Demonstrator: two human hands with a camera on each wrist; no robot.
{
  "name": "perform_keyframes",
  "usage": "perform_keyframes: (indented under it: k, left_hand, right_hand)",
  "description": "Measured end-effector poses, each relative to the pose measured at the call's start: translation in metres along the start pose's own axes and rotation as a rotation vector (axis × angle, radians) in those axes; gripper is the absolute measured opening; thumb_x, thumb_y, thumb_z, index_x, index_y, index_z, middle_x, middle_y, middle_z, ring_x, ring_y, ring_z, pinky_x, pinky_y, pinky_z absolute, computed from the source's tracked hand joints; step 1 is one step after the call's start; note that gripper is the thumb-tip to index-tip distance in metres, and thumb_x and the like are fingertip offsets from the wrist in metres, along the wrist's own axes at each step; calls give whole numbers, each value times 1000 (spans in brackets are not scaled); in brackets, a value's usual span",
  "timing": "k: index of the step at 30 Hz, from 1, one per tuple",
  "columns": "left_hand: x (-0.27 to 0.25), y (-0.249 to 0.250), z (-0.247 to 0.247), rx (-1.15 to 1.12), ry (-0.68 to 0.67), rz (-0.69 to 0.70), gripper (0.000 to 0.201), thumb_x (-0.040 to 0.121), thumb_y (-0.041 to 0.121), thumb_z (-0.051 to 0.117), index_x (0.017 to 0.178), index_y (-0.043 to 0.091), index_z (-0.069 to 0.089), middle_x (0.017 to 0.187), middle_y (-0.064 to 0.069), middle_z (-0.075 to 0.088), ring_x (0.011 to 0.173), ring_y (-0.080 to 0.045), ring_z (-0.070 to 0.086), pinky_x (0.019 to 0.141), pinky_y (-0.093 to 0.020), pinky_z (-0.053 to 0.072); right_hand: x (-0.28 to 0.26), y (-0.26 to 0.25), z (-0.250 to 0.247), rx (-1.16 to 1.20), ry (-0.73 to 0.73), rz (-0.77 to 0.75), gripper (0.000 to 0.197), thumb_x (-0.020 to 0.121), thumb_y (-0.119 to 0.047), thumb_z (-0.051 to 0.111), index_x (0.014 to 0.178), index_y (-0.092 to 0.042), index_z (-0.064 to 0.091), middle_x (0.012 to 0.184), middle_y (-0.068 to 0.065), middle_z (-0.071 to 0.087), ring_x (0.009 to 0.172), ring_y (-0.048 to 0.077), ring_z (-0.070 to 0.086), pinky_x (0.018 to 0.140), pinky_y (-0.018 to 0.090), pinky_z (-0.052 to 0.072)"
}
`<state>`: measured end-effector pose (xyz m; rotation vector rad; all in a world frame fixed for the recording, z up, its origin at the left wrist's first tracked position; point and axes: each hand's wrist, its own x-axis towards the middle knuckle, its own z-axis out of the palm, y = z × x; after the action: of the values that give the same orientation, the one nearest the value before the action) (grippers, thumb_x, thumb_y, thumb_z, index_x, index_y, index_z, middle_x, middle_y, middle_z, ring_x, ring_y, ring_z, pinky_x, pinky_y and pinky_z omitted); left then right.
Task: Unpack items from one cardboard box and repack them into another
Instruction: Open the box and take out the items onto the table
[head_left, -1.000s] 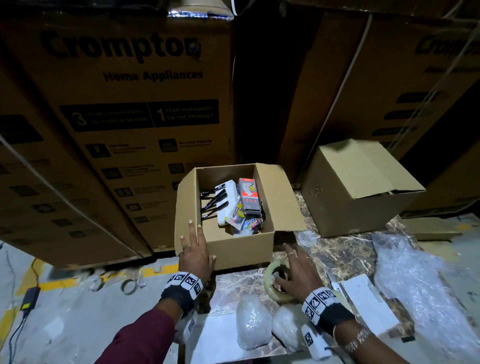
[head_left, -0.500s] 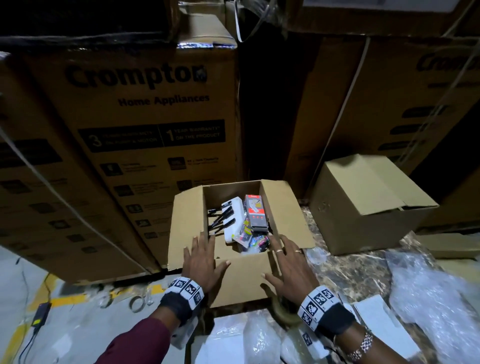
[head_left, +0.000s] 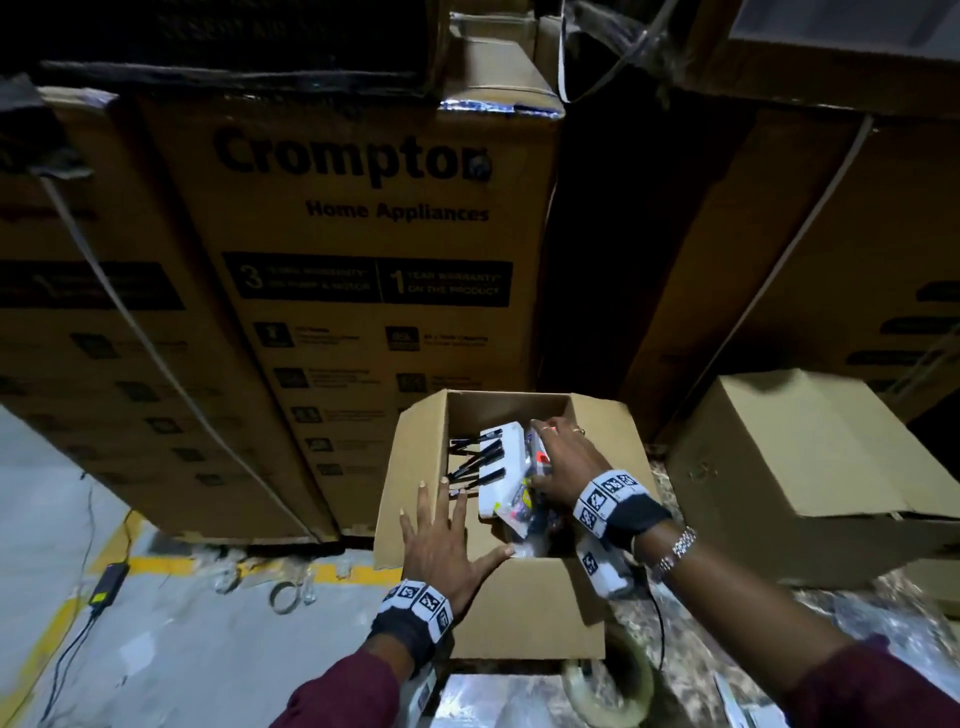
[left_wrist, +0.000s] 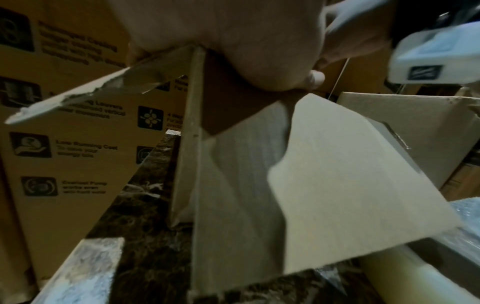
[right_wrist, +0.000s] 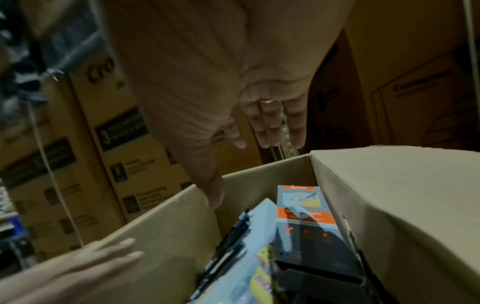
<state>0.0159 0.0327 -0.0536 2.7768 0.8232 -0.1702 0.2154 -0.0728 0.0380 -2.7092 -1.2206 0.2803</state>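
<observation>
An open cardboard box (head_left: 524, 597) stands in front of me, with its front wall (left_wrist: 337, 185) filling the left wrist view. Inside lie a white pack of black pens (head_left: 496, 462), a grey and orange carton (right_wrist: 303, 222) and a colourful packet (head_left: 514, 506). My left hand (head_left: 441, 535) lies flat with spread fingers on the box's near-left flap. My right hand (head_left: 563, 460) reaches into the box. Its fingers (right_wrist: 267, 131) are straight and spread just above the carton, gripping nothing. A second cardboard box (head_left: 810, 447) sits to the right with its flaps folded over.
Tall printed appliance cartons (head_left: 358, 291) form a wall right behind both boxes. A roll of clear tape (head_left: 615, 680) lies on the marble surface (head_left: 691, 670) just in front of the open box. A black adapter with its cable (head_left: 106, 582) lies on the grey floor at left.
My right hand left the tape roll, passed the box's front edge and now reaches over the items inside. My left hand stayed on the left flap. My view has moved closer.
</observation>
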Motion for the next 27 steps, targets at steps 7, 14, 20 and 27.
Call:
perform_keyframes:
  k: [7, 14, 20, 27]
  left_hand:
    - [3, 2, -2, 0, -45, -41, 146, 49, 112, 15, 163, 22, 1, 170, -1, -15, 153, -34, -23, 122, -62, 1]
    - [5, 4, 0, 4, -77, -44, 160, 37, 115, 21, 163, 19, -2, 169, -3, -19, 151, -34, -27, 122, -62, 0]
    - [3, 4, -5, 6, -81, -45, 158, 40, 115, 20, 163, 19, 0, 168, -3, -20, 150, -34, -29, 123, -62, -3]
    - [-1, 5, -8, -10, -83, -49, 156, 41, 114, 22, 163, 19, 1, 169, -3, -19, 151, -35, -29, 123, -62, -3]
  right_hand:
    - [73, 31, 33, -458, -259, -81, 110, 80, -51, 69, 157, -11, 2, 159, 21, 24, 146, 36, 27, 115, 58, 23]
    - [95, 37, 41, -617, -388, -80, 124, 76, -63, 70, 155, -29, -20, 164, 24, 3, 152, 35, 10, 112, 71, -6]
    - [98, 36, 44, -644, -407, -37, 113, 82, -62, 66, 155, -34, -15, 165, 16, 8, 151, 35, 13, 112, 73, -7]
    - [94, 21, 50, -754, -400, -132, 120, 73, -70, 68, 156, -35, -11, 157, 24, 22, 146, 39, 24, 106, 77, -12]
